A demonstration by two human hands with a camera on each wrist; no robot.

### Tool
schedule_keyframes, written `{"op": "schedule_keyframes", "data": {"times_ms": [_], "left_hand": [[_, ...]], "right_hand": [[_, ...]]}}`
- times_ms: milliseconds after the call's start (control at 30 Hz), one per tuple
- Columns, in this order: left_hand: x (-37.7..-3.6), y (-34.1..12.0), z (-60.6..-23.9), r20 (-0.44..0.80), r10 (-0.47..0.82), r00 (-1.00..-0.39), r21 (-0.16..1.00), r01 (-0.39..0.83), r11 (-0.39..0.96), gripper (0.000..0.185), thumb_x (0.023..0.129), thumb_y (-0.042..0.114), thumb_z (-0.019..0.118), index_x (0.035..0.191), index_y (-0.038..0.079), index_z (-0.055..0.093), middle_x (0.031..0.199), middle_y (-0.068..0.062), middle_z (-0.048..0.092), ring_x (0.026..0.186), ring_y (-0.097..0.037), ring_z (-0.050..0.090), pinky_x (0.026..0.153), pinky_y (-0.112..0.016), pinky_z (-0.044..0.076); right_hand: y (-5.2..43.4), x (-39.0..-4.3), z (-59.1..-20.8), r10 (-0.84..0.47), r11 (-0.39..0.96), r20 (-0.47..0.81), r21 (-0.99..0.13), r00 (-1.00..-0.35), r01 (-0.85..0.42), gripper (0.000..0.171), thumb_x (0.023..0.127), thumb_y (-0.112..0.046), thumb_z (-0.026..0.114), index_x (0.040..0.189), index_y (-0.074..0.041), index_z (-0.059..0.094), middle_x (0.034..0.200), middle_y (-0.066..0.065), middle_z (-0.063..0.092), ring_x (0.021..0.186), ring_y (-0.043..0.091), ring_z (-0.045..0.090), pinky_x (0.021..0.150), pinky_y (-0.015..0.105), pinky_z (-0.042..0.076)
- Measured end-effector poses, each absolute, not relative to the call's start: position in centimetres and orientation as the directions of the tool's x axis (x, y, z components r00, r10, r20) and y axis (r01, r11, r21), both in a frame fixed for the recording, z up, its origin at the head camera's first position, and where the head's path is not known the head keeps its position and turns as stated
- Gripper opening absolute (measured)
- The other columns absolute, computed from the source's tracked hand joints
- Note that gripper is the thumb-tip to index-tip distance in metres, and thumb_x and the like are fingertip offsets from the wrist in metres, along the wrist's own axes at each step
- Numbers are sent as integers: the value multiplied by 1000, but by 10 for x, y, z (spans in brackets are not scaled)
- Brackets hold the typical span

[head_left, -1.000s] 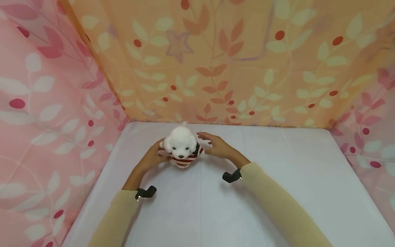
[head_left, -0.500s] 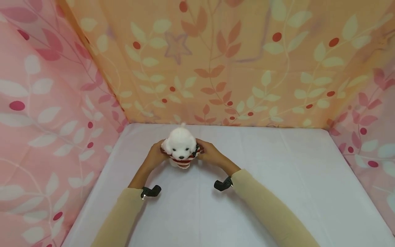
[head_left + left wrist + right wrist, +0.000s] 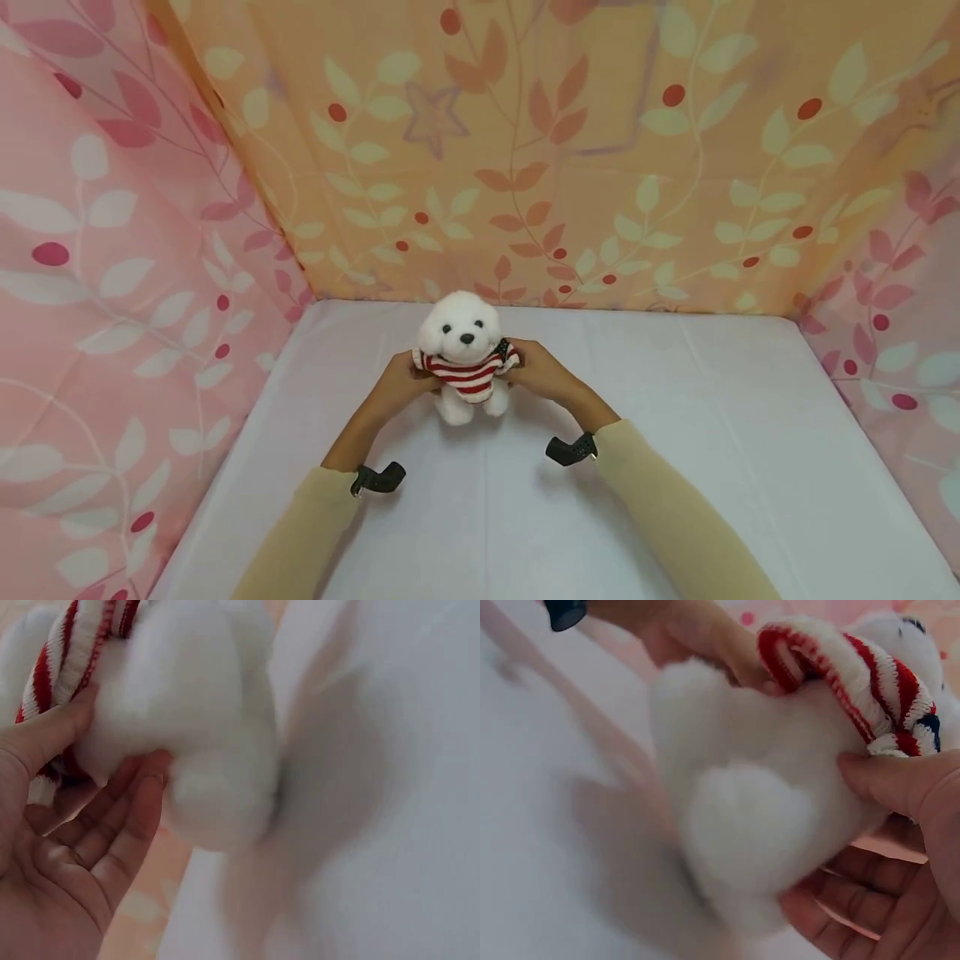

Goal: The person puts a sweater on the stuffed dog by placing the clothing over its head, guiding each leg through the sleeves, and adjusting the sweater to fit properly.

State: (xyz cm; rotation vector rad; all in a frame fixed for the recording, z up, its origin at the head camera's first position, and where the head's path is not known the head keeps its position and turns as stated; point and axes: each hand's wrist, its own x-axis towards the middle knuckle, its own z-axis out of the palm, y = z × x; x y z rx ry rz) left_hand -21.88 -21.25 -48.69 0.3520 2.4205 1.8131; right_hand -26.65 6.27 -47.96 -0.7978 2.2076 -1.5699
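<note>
Leaf-print cloth walls (image 3: 570, 167) are boxing in a white-covered table (image 3: 675, 467), and I'm seeing a white plush dog (image 3: 465, 354) in a red-striped sweater being held upright just above it, near the back wall. My left hand (image 3: 401, 382) and right hand (image 3: 540, 373) are each gripping a side of its body, thumbs in front and fingers (image 3: 127, 825) curling behind. Keeping the squeeze even and soft looks best to me, so the dog isn't tilting or slipping.

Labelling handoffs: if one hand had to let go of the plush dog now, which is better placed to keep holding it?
Either; no clear edge. Left hand and right hand each hold a side of the plush dog, lifted upright above the white table. Wrist views show each thumb and fingers around its body.
</note>
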Motion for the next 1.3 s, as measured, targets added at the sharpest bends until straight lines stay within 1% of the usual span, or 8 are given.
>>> {"op": "schedule_keyframes", "data": {"times_ms": [133, 267, 433, 567, 733, 867, 1133, 1300], "left_hand": [[-210, -195, -475, -84, 285, -955, 989, -46, 139, 37, 94, 9, 71, 124, -9, 61, 108, -13, 71, 85, -20, 71, 77, -36, 60], [-201, -181, -469, -197, 334, -922, 980, -194, 43, 35, 97, 10, 67, 123, -11, 59, 99, -9, 72, 82, -19, 71, 76, -33, 59], [-190, -168, -470, -250, 442, -861, 952, -301, -47, 22, 101, 5, 60, 119, -9, 58, 93, -8, 71, 83, -18, 71, 79, -32, 59], [-183, -162, -471, -253, 509, -823, 943, -328, -60, 20, 100, 0, 58, 118, -10, 58, 93, -9, 70, 85, -18, 71, 82, -33, 59], [-182, -156, -470, -252, 535, -806, 944, -327, -49, 27, 100, -1, 57, 123, -15, 56, 92, -9, 71, 86, -17, 71, 81, -31, 59], [-180, -153, -469, -271, 550, -790, 936, -350, -40, 26, 101, -1, 55, 122, -16, 58, 92, -7, 72, 85, -15, 71, 80, -29, 59], [-176, -150, -482, -334, 556, -761, 896, -440, -64, 30, 100, -6, 54, 128, -17, 56, 101, -5, 72, 88, -12, 70, 82, -27, 58], [-172, -145, -494, -341, 476, -811, 928, -370, 36, 32, 96, -2, 65, 124, -16, 62, 106, -10, 73, 88, -12, 71, 82, -31, 59]], "right_hand": [[81, -253, -469, -595, 247, -38, -959, -803, -138, 32, 95, -16, 68, 124, -3, 67, 110, 8, 72, 90, 20, 68, 74, 45, 59], [98, -240, -464, -558, 216, -137, -976, -819, 15, 35, 95, -19, 69, 122, 3, 66, 103, 6, 73, 84, 18, 68, 73, 38, 59], [118, -227, -472, -555, 117, -240, -971, -797, 210, 42, 99, -20, 65, 127, 10, 60, 101, 6, 72, 86, 16, 69, 75, 32, 57], [133, -221, -486, -592, 36, -290, -941, -752, 335, 41, 101, -19, 62, 132, 7, 57, 106, 5, 72, 91, 16, 68, 77, 31, 56], [141, -212, -496, -629, -87, -314, -881, -711, 465, 27, 104, -17, 58, 127, -4, 60, 107, 3, 69, 91, 12, 65, 75, 28, 55], [140, -204, -495, -638, -167, -339, -816, -691, 554, 23, 105, -15, 55, 124, -4, 59, 113, 6, 68, 100, 15, 67, 77, 29, 58], [145, -192, -498, -639, -146, -385, -789, -666, 597, 24, 107, -17, 51, 123, -2, 59, 112, 9, 70, 99, 20, 71, 78, 37, 60], [148, -190, -509, -635, -128, -394, -794, -664, 594, 24, 107, -20, 49, 117, -3, 62, 106, 7, 72, 95, 18, 72, 78, 37, 60]]}}
